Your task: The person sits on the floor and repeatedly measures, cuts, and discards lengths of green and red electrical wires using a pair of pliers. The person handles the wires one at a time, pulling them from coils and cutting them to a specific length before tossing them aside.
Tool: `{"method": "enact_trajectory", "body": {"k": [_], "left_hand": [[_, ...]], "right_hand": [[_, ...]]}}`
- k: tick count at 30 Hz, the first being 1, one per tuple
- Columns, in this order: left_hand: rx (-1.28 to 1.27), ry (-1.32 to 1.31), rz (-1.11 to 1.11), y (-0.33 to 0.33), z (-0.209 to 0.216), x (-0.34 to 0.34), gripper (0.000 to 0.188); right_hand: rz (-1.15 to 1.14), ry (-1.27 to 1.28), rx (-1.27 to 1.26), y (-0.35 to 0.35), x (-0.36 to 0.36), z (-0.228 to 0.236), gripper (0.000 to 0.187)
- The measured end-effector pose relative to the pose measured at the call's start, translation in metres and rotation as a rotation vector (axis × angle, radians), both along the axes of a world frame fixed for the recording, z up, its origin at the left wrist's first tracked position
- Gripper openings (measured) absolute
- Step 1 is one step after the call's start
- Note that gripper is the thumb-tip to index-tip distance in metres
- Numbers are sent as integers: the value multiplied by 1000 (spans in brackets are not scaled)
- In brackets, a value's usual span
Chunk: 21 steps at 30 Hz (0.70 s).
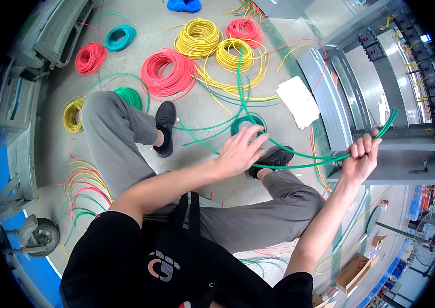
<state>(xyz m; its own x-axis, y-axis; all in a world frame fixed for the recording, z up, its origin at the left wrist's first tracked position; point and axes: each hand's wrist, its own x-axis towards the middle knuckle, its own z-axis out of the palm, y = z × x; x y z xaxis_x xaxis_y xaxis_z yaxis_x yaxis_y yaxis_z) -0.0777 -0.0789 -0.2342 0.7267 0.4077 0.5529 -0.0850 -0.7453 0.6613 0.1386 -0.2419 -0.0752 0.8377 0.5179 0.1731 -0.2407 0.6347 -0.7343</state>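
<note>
My right hand is closed round a few green wires, whose cut ends stick up past the fist beside the grey metal cabinet. From the fist the wires run left toward my other hand. My left hand has its fingers spread and slightly bent, with nothing visibly gripped. It is just in front of a small green wire coil on the floor, partly covering it. Other loose green strands cross the floor around that coil. Whether the left fingertips touch a strand, I cannot tell.
Large red and yellow wire coils lie ahead on the floor. White paper sheets rest near the cabinet. Cut wires fan out at the left, near a caster wheel. A cardboard box stands lower right.
</note>
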Motion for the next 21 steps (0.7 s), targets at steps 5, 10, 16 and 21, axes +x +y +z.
{"method": "enact_trajectory", "body": {"k": [5,10,16,21], "left_hand": [[227,33,-86,12,-8,1,25],[283,208,-222,25,-34,-13,19],[257,228,-337,56,-80,-47,12],[149,463,-133,79,-135,-42,6]], "right_hand": [[21,-18,-44,11,-15,-5,25],[-50,-115,-204,17,-16,-5,22],[-267,-233,-374,5,-10,-1,22],[-615,-316,-459,-3,-5,-1,26]]}}
